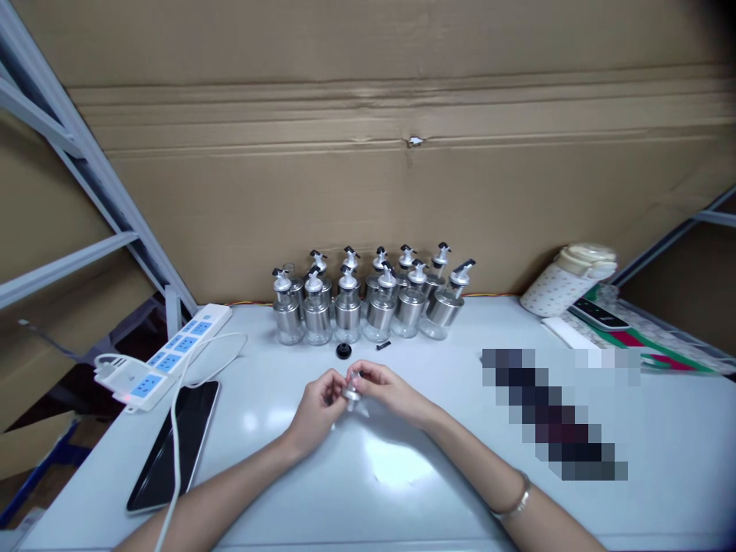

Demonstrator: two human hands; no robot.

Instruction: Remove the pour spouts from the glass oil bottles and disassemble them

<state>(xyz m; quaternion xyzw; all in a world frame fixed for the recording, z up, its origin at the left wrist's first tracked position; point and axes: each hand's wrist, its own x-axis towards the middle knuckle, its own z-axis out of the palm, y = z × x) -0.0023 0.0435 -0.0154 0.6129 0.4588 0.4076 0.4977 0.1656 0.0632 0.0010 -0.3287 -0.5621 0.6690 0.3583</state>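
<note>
Near the middle of the pale table, my left hand [318, 408] and my right hand [384, 389] meet around a small silver-and-clear piece [353, 394]. The fingers of both hands are closed on it, and they hide part of its shape. Just beyond my hands lie a round black cap [343, 350] and a small black strip [383, 346]. Behind these stand several glass bottles with metal bands, such as the one at the front left [288, 316]. Most carry silver spout tops with black tips; the front right bottle [445, 308] leans to the right.
On the left are a white power strip [169, 360], a white cable and a black tablet [173, 448]. A patterned flask [560, 284], a black device [599, 314] and a pixelated area are on the right. Cardboard [368, 199] rises behind the table.
</note>
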